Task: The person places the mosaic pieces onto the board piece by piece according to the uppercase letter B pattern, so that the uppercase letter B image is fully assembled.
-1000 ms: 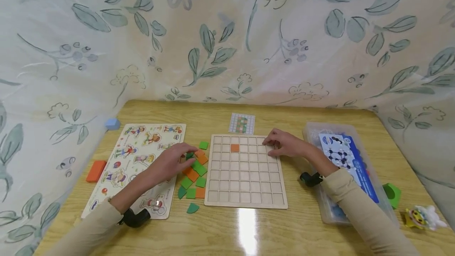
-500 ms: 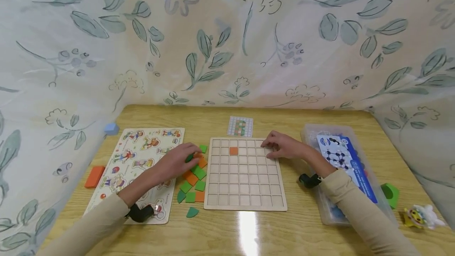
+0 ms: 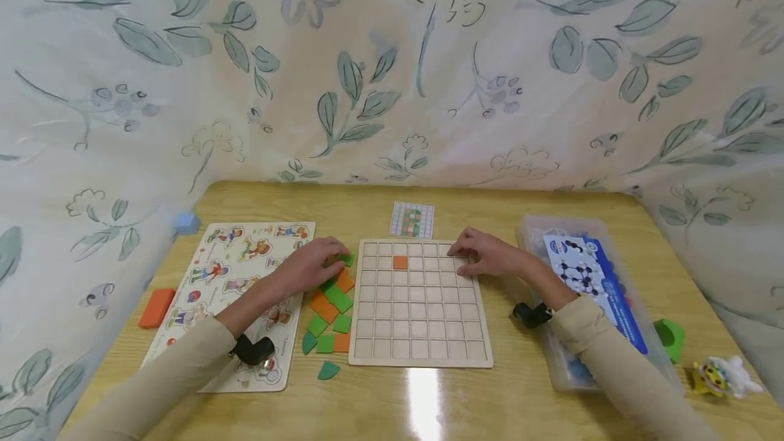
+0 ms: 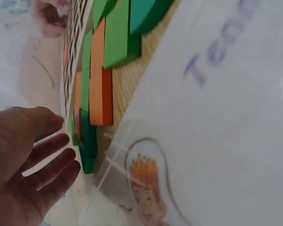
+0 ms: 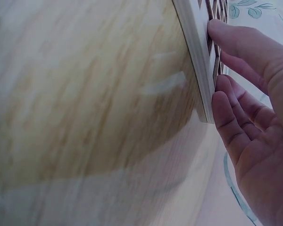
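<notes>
A wooden grid board (image 3: pixel 419 292) lies mid-table, with one orange square tile (image 3: pixel 400 262) in a cell near its upper left. Loose green and orange tiles (image 3: pixel 338 297) are heaped along the board's left side, and a dark green quarter-round tile (image 3: pixel 328 370) lies apart in front. My left hand (image 3: pixel 308 265) hovers by the back of this heap, its fingers loosely bent; in the left wrist view the hand (image 4: pixel 23 160) shows nothing between thumb and fingers. At the board's upper right corner, my right hand (image 3: pixel 490 255) rests relaxed fingertips (image 5: pixel 221 101) on the edge.
Behind the board lies a small pattern card (image 3: pixel 412 220). A picture puzzle board (image 3: pixel 239 305) is under the left forearm. To the right stands a clear plastic box (image 3: pixel 563 373). An orange block (image 3: pixel 156 308), a blue block (image 3: pixel 186 223), a green ring (image 3: pixel 670 340) and a toy figure (image 3: pixel 723 378) sit outward.
My left hand has moved a little away from me and right, toward the back green tile, uncovering tiles in the heap. The right hand stays at the board's corner.
</notes>
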Demonstrator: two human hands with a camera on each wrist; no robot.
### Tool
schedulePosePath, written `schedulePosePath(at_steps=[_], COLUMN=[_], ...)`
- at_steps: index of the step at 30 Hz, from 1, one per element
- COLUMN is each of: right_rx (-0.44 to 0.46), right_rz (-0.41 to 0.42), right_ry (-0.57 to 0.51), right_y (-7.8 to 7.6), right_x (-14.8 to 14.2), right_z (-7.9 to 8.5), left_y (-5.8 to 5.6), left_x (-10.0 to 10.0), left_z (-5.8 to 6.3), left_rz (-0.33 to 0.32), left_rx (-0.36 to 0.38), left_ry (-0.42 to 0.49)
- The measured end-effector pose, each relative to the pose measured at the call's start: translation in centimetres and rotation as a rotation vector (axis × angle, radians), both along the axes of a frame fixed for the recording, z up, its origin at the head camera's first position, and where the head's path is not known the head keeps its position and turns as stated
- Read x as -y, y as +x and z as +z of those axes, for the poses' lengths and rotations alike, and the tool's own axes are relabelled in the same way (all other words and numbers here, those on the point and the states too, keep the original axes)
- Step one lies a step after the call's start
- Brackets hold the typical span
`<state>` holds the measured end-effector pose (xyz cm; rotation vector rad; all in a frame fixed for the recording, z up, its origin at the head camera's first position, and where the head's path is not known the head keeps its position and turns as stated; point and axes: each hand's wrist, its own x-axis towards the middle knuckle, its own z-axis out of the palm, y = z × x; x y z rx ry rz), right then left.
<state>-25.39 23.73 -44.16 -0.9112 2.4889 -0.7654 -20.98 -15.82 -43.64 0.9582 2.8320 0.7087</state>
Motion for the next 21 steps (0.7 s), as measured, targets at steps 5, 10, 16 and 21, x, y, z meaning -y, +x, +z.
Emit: schedulePosePath(at_steps=[5,10,16,21], right_rx=[-0.001,-0.027,-0.007,-0.017], right_rz=[-0.005,0.012,-0.003,0.006], right_ry=[0.012,0.001,0.009,0.004], right_y=[0.3,0.3,0.4,0.3], right_x=[0.0,0.2,0.2,-0.1], right_z=[0.1,0.4,0.1,0.3], left_y=[-1.1,-2.3,-3.0,-3.6], left_x=[0.3,0.7,0.2,-0.9], left_z=[-0.1,0.3,0.2,0.4], left_rz=[-0.028,-0.006,-0.026,-0.057], left_rx=[0.018,0.027,0.019,-0.033], left_ry=[-0.042,-0.104,-0.150,-0.228])
